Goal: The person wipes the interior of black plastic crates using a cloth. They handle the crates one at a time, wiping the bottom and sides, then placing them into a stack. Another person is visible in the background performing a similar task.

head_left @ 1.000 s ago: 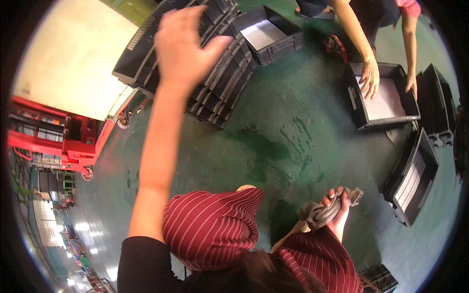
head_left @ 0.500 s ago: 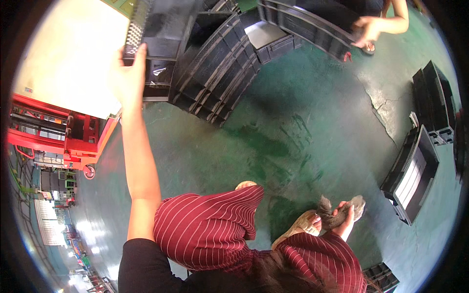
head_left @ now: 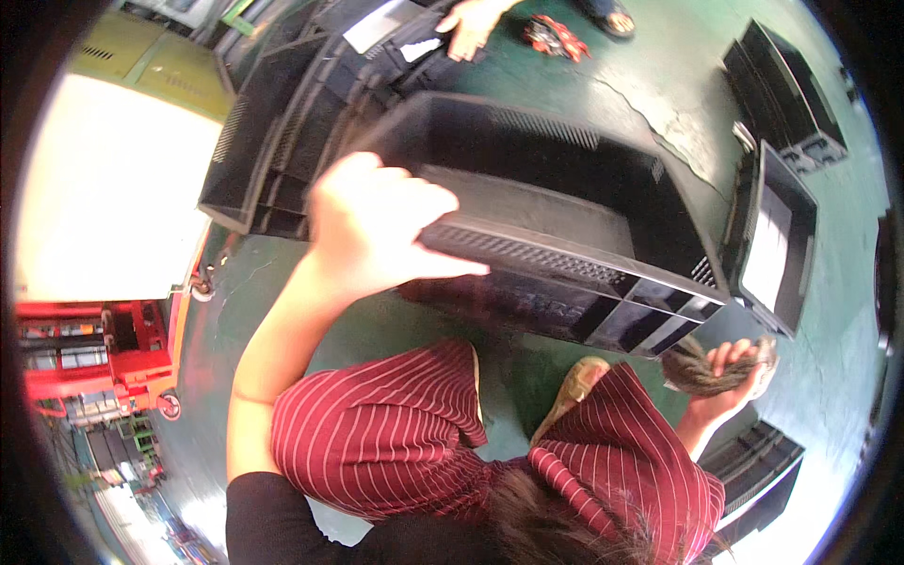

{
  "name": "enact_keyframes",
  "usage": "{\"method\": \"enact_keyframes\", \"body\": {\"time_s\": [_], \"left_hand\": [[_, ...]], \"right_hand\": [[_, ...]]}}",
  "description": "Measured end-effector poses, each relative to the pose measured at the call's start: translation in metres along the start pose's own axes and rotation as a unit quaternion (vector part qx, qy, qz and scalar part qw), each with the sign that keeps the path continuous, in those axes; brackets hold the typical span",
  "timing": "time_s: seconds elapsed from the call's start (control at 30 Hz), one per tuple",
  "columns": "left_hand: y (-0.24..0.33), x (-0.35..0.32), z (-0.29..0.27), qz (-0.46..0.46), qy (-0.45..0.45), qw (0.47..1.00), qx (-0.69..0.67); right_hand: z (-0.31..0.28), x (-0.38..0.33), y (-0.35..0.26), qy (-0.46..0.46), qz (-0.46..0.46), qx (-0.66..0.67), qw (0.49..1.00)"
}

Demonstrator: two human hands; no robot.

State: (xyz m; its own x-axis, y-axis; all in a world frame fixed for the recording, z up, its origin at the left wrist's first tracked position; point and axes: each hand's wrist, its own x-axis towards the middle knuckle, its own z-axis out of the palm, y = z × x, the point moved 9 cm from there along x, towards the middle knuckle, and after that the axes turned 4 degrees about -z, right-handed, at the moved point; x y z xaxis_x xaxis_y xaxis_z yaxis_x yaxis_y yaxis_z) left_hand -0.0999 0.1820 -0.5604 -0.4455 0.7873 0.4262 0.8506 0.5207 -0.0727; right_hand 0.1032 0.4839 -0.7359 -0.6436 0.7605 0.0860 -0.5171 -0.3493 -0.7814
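A large black plastic crate [head_left: 556, 202] is tilted in front of my knees, its hollow inside facing up and away from me. My left hand [head_left: 372, 221] grips its near rim at the left end, thumb along the outside and fingers over the edge. At the crate's right end, my right hand [head_left: 739, 372] is closed around a bunched grey-brown rag [head_left: 702, 367]. The rag is close to the crate's lower right corner; whether it touches there I cannot tell.
More black crates [head_left: 254, 160] stand at the far left, where another person's hand [head_left: 471, 24] reaches in. Crates [head_left: 786, 235] lie at the right, and one [head_left: 753, 471] at my lower right. A red pallet truck [head_left: 104, 348] stands left. A red bundle [head_left: 556, 38] lies far off.
My left hand has brought a crate from the far left to in front of my knees. My right hand has risen with the rag toward the crate's right end.
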Motion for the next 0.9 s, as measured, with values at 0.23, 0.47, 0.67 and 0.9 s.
{"method": "enact_keyframes", "body": {"time_s": [0.23,0.47,0.67,0.9], "left_hand": [[0.039,-0.035,0.119,0.061,-0.094,0.986,-0.126],[0.109,-0.096,0.211,-0.140,-0.400,0.713,-0.559],[0.050,-0.057,0.192,-0.157,-0.183,0.903,-0.355],[-0.038,-0.172,0.303,-0.547,-0.376,0.541,-0.516]], "right_hand": [[-0.011,-0.012,-0.057,-0.022,-0.085,-0.128,0.988],[0.021,-0.008,-0.036,-0.112,-0.059,-0.076,0.989],[0.071,-0.003,0.005,-0.243,-0.033,-0.156,0.957],[0.061,-0.013,0.035,-0.203,0.083,-0.036,0.975]]}}
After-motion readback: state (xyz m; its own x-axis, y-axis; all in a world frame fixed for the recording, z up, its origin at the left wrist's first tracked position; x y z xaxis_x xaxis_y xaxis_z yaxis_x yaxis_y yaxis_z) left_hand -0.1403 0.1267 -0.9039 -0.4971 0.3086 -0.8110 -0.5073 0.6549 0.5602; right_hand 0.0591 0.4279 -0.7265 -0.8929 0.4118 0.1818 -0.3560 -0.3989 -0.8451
